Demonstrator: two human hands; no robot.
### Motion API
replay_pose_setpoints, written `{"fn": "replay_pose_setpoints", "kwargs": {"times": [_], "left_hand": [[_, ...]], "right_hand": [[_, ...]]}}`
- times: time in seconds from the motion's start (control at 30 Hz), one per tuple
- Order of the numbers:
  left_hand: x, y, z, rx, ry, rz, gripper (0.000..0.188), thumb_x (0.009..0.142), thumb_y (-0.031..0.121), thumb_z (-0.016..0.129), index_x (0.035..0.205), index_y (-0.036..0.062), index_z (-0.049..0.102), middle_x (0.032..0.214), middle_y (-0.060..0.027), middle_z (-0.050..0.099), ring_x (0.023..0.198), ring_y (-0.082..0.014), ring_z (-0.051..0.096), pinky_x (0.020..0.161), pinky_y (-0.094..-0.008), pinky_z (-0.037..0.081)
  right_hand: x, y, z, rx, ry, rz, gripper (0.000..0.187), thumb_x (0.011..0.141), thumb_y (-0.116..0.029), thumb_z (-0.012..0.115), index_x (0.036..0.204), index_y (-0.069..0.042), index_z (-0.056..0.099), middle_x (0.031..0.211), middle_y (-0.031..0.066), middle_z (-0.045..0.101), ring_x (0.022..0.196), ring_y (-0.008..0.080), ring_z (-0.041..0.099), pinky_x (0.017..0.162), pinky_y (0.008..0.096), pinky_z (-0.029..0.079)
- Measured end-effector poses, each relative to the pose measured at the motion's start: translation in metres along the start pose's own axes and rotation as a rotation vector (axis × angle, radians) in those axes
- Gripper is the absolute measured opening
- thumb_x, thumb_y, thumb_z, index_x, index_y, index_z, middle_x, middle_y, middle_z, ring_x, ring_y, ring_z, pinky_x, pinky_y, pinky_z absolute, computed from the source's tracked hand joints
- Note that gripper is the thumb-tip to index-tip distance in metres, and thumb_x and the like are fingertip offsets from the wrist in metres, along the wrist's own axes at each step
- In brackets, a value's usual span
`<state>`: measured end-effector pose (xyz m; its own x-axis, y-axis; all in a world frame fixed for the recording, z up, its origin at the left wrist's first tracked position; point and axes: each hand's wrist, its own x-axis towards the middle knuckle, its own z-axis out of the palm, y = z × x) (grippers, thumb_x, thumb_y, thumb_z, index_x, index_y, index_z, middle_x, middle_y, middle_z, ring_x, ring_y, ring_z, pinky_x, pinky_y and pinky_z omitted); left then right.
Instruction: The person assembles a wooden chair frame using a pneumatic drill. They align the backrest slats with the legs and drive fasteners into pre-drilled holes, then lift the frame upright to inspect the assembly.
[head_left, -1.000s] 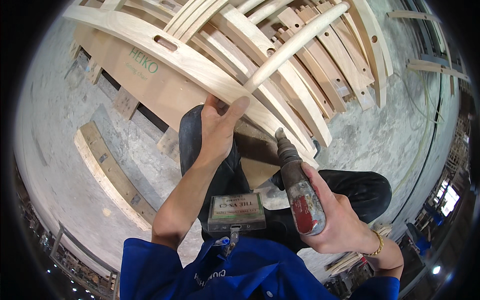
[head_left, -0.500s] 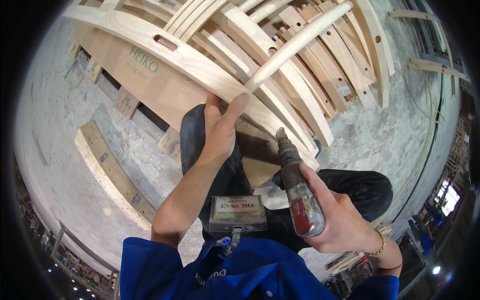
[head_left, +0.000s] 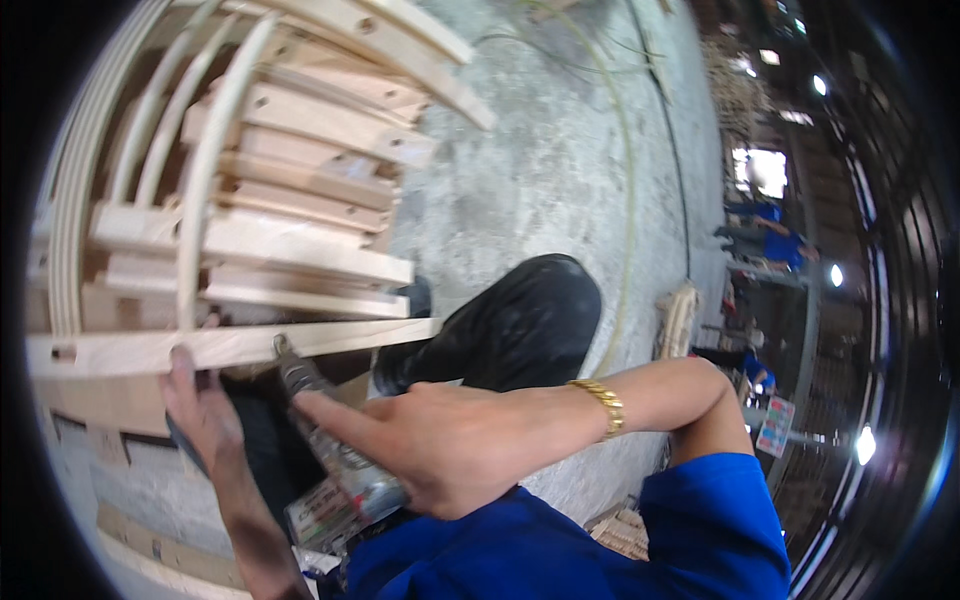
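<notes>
A long pale wooden rail [head_left: 120,353] with a slot at one end lies across the lower left, joined to a round wooden rod [head_left: 215,150]. My left hand [head_left: 207,415] grips the rail's near edge by that joint, thumb and fingers on opposite sides. My right hand [head_left: 445,440] is closed around a hand-held power tool [head_left: 302,377] with a narrow metal nose. Its tip overlaps the rail to the right of my left hand; whether it touches cannot be told. Most of the tool's body is hidden behind my right hand.
Beyond the rail lie several stacked wooden parts [head_left: 320,135] with drilled holes. My bent knee [head_left: 540,310] in dark trousers is right of the rail's end. A thin hose [head_left: 625,150] runs over the concrete floor [head_left: 530,170]. A person in blue [head_left: 785,245] stands far right.
The view has swung to the right, so the rail and stack appear farther left and turned. My left hand still holds the rail and my right the power tool, its tip near the rail.
</notes>
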<state>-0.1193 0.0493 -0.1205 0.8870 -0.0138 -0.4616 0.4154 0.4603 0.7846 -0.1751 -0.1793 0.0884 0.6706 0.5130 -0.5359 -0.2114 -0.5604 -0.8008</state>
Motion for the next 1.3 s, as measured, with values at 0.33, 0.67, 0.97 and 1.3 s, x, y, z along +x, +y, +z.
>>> {"fn": "replay_pose_setpoints", "kwargs": {"times": [0.33,0.67,0.97,1.3], "left_hand": [[-0.003,-0.02,-0.011,0.039,0.025,-0.001,0.047,0.104,0.027,0.042,0.139,-0.0051,0.035,0.131,-0.0269,0.054,0.126,-0.0338,0.052,0.109,-0.0458,0.038],[-0.005,-0.002,-0.001,0.297,-0.195,0.053,0.027,0.093,0.007,0.059,0.118,0.0011,0.064,0.116,-0.0122,0.066,0.107,-0.0249,0.063,0.095,-0.0375,0.048],[-0.017,-0.023,0.065,-0.386,0.105,-0.177,0.022,0.089,0.017,0.067,0.104,0.0083,0.054,0.087,-0.004,0.057,0.081,-0.0177,0.06,0.079,-0.036,0.053],[-0.024,-0.019,0.087,-0.316,0.22,-0.172,0.026,0.088,0.019,0.067,0.106,0.0082,0.052,0.084,-0.0041,0.055,0.078,-0.0154,0.059,0.074,-0.0333,0.052]], "right_hand": [[-0.016,0.013,0.008,-0.067,-0.013,0.015,0.085,0.071,-0.005,0.064,0.139,0.02,0.021,0.073,0.0282,0.063,0.07,0.0434,0.065,0.063,0.0467,0.053],[0.003,-0.004,-0.008,0.038,-0.189,0.257,0.106,0.068,-0.008,0.071,0.152,-0.001,0.007,0.11,0.0353,0.06,0.079,0.0445,0.067,0.065,0.0469,0.056],[0.01,-0.008,0.002,-0.012,-0.086,0.186,0.096,0.074,-0.011,0.071,0.15,0.001,0.015,0.106,0.0341,0.061,0.092,0.0495,0.064,0.084,0.0467,0.055],[-0.002,-0.007,-0.009,0.051,-0.06,0.213,0.097,0.074,-0.013,0.073,0.151,-0.002,0.016,0.102,0.0312,0.064,0.089,0.0468,0.066,0.082,0.0445,0.055]]}}
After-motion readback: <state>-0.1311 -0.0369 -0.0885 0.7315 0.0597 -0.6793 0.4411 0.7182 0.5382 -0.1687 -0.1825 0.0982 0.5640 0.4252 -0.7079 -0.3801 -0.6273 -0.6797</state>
